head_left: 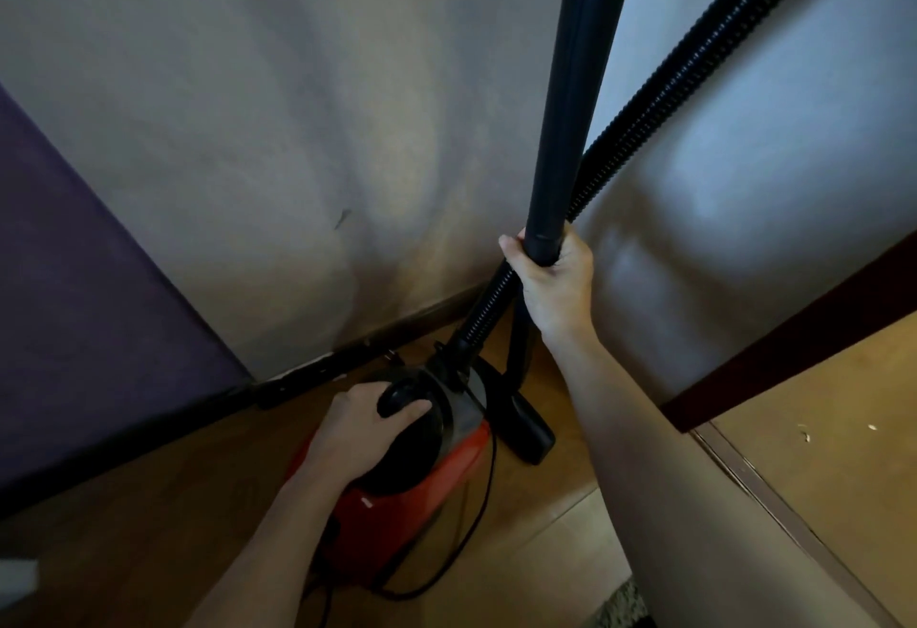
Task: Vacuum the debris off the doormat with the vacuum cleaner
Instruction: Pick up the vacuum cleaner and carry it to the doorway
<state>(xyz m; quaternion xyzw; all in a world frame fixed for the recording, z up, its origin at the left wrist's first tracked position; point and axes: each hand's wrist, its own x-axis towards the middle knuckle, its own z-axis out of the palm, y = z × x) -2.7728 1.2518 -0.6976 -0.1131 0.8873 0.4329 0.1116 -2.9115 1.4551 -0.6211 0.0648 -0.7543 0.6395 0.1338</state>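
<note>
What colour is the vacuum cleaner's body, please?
The vacuum cleaner body is red, with a black top; the head view shows it best.

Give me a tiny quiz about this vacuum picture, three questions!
1. True or false: the left hand hangs free, touching nothing.
2. The right hand grips which? A) thin black power cord B) smooth black rigid tube C) black floor nozzle
3. Fill in: the left hand holds the black handle atop the ____ canister vacuum cleaner.
Key: 1 false; 2 B; 3 red.
</note>
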